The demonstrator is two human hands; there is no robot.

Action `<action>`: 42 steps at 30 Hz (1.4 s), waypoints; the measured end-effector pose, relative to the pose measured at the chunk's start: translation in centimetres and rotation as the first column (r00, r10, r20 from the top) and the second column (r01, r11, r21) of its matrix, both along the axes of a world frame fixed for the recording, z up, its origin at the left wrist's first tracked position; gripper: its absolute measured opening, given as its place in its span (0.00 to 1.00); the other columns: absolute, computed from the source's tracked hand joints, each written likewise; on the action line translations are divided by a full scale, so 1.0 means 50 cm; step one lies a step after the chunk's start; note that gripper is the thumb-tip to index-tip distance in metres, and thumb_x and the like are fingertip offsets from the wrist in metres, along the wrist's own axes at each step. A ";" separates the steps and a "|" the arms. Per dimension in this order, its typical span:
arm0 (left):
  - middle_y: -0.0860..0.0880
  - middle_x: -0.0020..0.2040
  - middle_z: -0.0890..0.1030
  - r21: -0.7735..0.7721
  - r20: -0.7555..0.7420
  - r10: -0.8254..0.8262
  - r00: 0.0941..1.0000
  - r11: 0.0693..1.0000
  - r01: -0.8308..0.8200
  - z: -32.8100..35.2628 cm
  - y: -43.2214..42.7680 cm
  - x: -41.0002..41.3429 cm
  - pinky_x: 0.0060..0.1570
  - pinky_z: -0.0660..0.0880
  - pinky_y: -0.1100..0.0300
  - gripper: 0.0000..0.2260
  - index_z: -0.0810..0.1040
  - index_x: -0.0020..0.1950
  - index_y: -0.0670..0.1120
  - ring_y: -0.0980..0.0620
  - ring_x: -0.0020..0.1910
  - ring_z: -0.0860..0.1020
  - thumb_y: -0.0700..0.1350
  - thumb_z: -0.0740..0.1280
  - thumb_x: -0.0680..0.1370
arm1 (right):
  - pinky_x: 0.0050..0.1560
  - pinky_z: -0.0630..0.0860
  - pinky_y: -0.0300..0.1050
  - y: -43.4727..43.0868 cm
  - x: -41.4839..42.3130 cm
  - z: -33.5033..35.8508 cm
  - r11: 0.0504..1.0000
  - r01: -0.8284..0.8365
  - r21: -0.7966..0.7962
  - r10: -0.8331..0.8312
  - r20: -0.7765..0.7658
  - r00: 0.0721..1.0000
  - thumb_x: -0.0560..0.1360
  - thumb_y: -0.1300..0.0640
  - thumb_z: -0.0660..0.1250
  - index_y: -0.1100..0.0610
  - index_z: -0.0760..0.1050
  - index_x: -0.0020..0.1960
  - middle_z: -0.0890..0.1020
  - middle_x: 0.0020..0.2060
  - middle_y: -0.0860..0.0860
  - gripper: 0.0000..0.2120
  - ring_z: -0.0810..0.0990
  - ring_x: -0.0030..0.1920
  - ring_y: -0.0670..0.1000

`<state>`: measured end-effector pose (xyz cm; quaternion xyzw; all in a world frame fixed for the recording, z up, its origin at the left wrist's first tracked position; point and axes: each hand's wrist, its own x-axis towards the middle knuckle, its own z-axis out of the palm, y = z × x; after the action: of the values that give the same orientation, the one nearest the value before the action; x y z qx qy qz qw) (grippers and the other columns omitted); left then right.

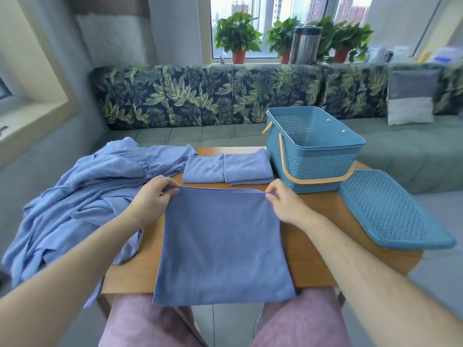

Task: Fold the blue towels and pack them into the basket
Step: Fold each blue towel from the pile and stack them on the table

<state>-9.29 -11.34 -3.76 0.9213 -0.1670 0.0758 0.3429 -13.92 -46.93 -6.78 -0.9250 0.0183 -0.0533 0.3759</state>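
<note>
A blue towel (223, 246) lies spread flat on the wooden table (323, 266), its near edge hanging over the table's front. My left hand (155, 196) pinches the towel's far left corner and my right hand (283, 204) pinches its far right corner. Behind it lie two folded blue towels (203, 169) (246, 166) side by side. A heap of unfolded blue towels (87, 196) covers the table's left end. The blue plastic basket (313, 149) with orange handles stands at the back right, nothing visible inside.
The basket's perforated blue lid (393, 209) lies flat at the table's right edge. A grey sofa with leaf-patterned back cushions runs behind the table. Potted plants and a metal flask stand on the windowsill. My knees are under the table's front edge.
</note>
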 end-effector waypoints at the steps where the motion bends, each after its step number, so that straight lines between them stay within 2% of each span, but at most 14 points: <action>1: 0.54 0.47 0.79 -0.009 0.004 0.009 1.000 1.000 -0.009 0.019 0.001 -0.005 0.49 0.68 0.66 0.11 0.78 0.46 0.57 0.55 0.49 0.76 0.39 0.68 0.80 | 0.47 0.68 0.45 0.000 -0.002 0.019 0.999 0.010 0.034 -0.012 0.039 0.999 0.81 0.61 0.65 0.51 0.72 0.46 0.78 0.41 0.45 0.08 0.76 0.44 0.45; 4: 0.52 0.47 0.80 -0.034 0.035 0.053 0.998 0.998 -0.052 0.077 0.001 -0.022 0.47 0.68 0.65 0.04 0.80 0.49 0.51 0.53 0.48 0.76 0.42 0.68 0.80 | 0.48 0.72 0.42 -0.002 -0.009 0.087 0.994 0.044 0.095 -0.055 0.121 0.991 0.78 0.61 0.70 0.48 0.75 0.42 0.80 0.40 0.42 0.10 0.77 0.42 0.41; 7: 0.52 0.47 0.80 -0.049 0.062 0.078 0.995 0.996 -0.075 0.132 0.011 -0.036 0.46 0.68 0.62 0.07 0.79 0.47 0.54 0.54 0.46 0.76 0.43 0.68 0.81 | 0.50 0.75 0.47 -0.004 -0.020 0.156 0.995 0.034 0.089 -0.049 0.174 0.983 0.76 0.59 0.74 0.50 0.77 0.42 0.83 0.41 0.46 0.08 0.79 0.42 0.48; 10: 0.52 0.47 0.80 -0.070 0.116 0.071 0.991 0.996 -0.063 0.182 0.024 -0.060 0.45 0.69 0.69 0.13 0.76 0.43 0.60 0.59 0.45 0.77 0.42 0.68 0.80 | 0.49 0.75 0.46 -0.005 -0.044 0.219 0.999 0.010 0.037 -0.017 0.209 0.978 0.76 0.56 0.74 0.50 0.77 0.42 0.83 0.42 0.52 0.07 0.80 0.44 0.53; 12: 0.52 0.46 0.79 -0.089 0.157 0.069 0.985 0.994 -0.056 0.213 0.028 -0.088 0.44 0.67 0.74 0.13 0.76 0.43 0.60 0.58 0.45 0.76 0.41 0.69 0.80 | 0.47 0.74 0.44 -0.006 -0.067 0.254 1.000 -0.027 -0.011 0.029 0.229 0.973 0.77 0.55 0.73 0.49 0.77 0.42 0.82 0.42 0.52 0.08 0.79 0.43 0.53; 15: 0.54 0.44 0.81 -0.129 0.203 0.081 0.976 0.990 -0.056 0.259 0.039 -0.133 0.41 0.68 0.76 0.09 0.79 0.44 0.55 0.61 0.40 0.76 0.41 0.70 0.79 | 0.49 0.75 0.49 -0.011 -0.117 0.303 0.995 -0.062 -0.077 0.079 0.245 0.966 0.78 0.54 0.71 0.49 0.77 0.43 0.81 0.40 0.51 0.06 0.77 0.41 0.51; 19: 0.52 0.38 0.83 -0.168 0.227 0.073 0.971 0.985 -0.034 0.312 0.077 -0.186 0.42 0.71 0.69 0.04 0.82 0.43 0.53 0.59 0.36 0.76 0.46 0.73 0.77 | 0.49 0.75 0.49 -0.015 -0.191 0.371 0.985 -0.118 -0.124 0.151 0.305 0.940 0.79 0.54 0.70 0.48 0.77 0.44 0.82 0.41 0.49 0.06 0.78 0.41 0.49; 23: 0.46 0.39 0.84 -0.167 0.203 0.076 0.976 0.985 -0.042 0.359 0.094 -0.206 0.47 0.75 0.53 0.06 0.83 0.42 0.50 0.46 0.39 0.78 0.50 0.75 0.75 | 0.48 0.77 0.52 -0.016 -0.225 0.434 0.983 -0.123 -0.139 0.164 0.343 0.925 0.78 0.55 0.72 0.49 0.78 0.45 0.83 0.42 0.50 0.05 0.80 0.42 0.53; 27: 0.47 0.34 0.82 -0.150 0.198 0.110 0.974 0.985 -0.081 0.378 0.073 -0.181 0.36 0.72 0.65 0.05 0.82 0.42 0.47 0.59 0.28 0.75 0.45 0.75 0.75 | 0.49 0.82 0.54 -0.015 -0.201 0.467 0.978 -0.137 -0.159 0.175 0.252 0.952 0.79 0.58 0.70 0.50 0.76 0.54 0.81 0.46 0.51 0.06 0.83 0.43 0.56; 29: 0.48 0.30 0.81 -0.165 0.169 0.143 0.975 0.980 -0.115 0.364 0.062 -0.157 0.35 0.73 0.61 0.05 0.81 0.42 0.47 0.58 0.25 0.74 0.41 0.74 0.76 | 0.46 0.80 0.46 -0.008 -0.177 0.459 0.965 -0.116 -0.236 0.167 0.207 0.964 0.80 0.59 0.68 0.52 0.77 0.53 0.82 0.42 0.49 0.04 0.83 0.41 0.48; 31: 0.47 0.29 0.82 -0.211 0.111 0.171 0.979 0.967 -0.145 0.338 0.057 -0.127 0.36 0.74 0.59 0.06 0.81 0.43 0.47 0.55 0.28 0.78 0.38 0.72 0.77 | 0.39 0.72 0.37 0.003 -0.158 0.438 0.957 -0.078 -0.281 0.134 0.187 0.973 0.81 0.59 0.67 0.52 0.78 0.49 0.82 0.37 0.47 0.04 0.81 0.38 0.42; 35: 0.48 0.33 0.85 -0.282 0.040 0.200 0.979 0.942 -0.181 0.296 0.046 -0.079 0.53 0.80 0.50 0.05 0.81 0.44 0.47 0.45 0.40 0.84 0.37 0.71 0.78 | 0.38 0.70 0.41 0.012 -0.108 0.385 0.985 -0.004 -0.170 0.037 0.186 0.982 0.80 0.60 0.67 0.48 0.76 0.42 0.84 0.38 0.51 0.10 0.76 0.31 0.39; 38: 0.50 0.37 0.86 -0.320 0.084 0.236 0.968 0.926 -0.199 0.296 0.033 -0.059 0.51 0.79 0.55 0.05 0.81 0.44 0.47 0.52 0.39 0.83 0.38 0.71 0.78 | 0.44 0.70 0.43 0.026 -0.073 0.377 0.988 0.111 -0.111 -0.071 0.314 0.947 0.79 0.59 0.68 0.49 0.77 0.43 0.81 0.44 0.49 0.08 0.79 0.43 0.49; 42: 0.50 0.39 0.85 -0.370 0.122 0.266 0.956 0.906 -0.205 0.302 0.025 -0.061 0.39 0.74 0.67 0.02 0.81 0.47 0.45 0.55 0.38 0.80 0.39 0.72 0.78 | 0.46 0.69 0.44 0.038 -0.064 0.380 0.990 0.136 -0.039 -0.107 0.424 0.899 0.80 0.59 0.67 0.50 0.77 0.46 0.77 0.45 0.46 0.05 0.75 0.44 0.47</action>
<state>-12.34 -10.06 11.34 0.8483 -0.0664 0.2235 0.4755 -17.13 -45.03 12.22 -0.9009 -0.0073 -0.2752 0.3356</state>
